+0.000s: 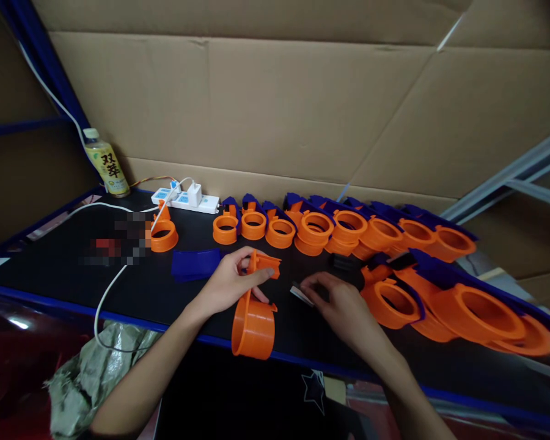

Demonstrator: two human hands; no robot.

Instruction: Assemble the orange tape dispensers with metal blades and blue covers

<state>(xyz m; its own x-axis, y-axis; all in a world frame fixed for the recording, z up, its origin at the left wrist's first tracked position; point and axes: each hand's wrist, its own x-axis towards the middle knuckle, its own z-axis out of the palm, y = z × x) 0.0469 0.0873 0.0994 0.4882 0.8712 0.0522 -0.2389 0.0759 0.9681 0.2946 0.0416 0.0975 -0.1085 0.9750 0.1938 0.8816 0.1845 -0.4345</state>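
My left hand is closed around the upper part of an orange plastic tape dispenser body, whose round ring hangs below the fingers over the table's front edge. To its right, my right hand pinches a small flat strip, pale with a darker side; its exact kind is unclear. Blue flat pieces lie on the table just left of my left hand. Beyond my right hand sits a small black piece, close to orange tape dispensers with blue parts.
Several more orange-and-blue dispensers line the back of the black table. Another orange body stands at left, beside a pixelated patch. A white power strip, cables and a bottle are behind. Cardboard walls the back.
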